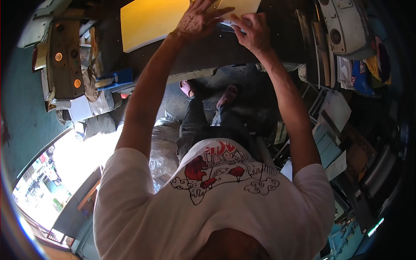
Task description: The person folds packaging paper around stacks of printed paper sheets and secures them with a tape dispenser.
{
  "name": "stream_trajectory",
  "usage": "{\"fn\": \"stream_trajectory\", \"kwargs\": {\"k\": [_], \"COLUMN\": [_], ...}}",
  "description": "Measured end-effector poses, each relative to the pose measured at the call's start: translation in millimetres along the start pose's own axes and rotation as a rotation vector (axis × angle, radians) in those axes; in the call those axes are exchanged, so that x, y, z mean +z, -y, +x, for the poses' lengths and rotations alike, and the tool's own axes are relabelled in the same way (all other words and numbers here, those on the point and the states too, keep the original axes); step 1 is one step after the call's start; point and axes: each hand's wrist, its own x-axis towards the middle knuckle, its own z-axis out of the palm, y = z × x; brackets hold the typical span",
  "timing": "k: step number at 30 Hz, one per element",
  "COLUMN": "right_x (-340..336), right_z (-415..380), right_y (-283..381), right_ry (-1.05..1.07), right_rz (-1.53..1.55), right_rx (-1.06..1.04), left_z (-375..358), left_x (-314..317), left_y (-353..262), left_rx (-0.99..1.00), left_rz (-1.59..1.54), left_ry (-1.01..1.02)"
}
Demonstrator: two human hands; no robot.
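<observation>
My left hand lies with fingers spread over the inner edges of two pieces of paper. Under and left of it is a large pale sheet or stack of paper, lit yellow. A smaller white sheet of paper is on the right, partly cut off by the top of the view. My right hand is closed, its thumb and curled fingers at the near edge of that white sheet. The exact grip is partly hidden by the fingers.
A dark worktop with bolt heads lies under the paper. A control box with orange buttons stands left, near a blue bracket. At right are a grey machine housing and stacked papers. Plastic bags sit by my legs.
</observation>
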Motion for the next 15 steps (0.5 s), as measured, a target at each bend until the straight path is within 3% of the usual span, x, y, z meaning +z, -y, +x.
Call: {"fn": "stream_trajectory", "kwargs": {"k": [2, 8, 11, 14, 15], "right_x": [0.3, 0.0, 4.2, 7.2, 8.9], "right_z": [-1.4, -7.3, -8.8, -11.9, -11.7], "right_y": [-1.3, 0.4, 0.8, 3.2, 3.9], "right_ry": [0.013, 0.051, 0.037, 0.011, -0.001], "right_rz": [-0.019, -0.052, -0.099, -0.139, -0.15], "right_rx": [-0.013, -0.024, -0.046, -0.048, -0.046], "left_z": [2.1, -6.4, -4.5, -11.3, -9.5], "left_x": [8.9, 30.0, 27.1, 39.3, 38.7], "left_y": [14.9, 28.4, 43.7, 36.5, 37.6], "left_rx": [0.147, 0.183, 0.463, 0.199, 0.192], "left_rz": [0.04, -0.124, 0.074, -0.094, -0.125], "left_ry": [0.076, -0.014, -0.005, -0.012, 0.002]}}
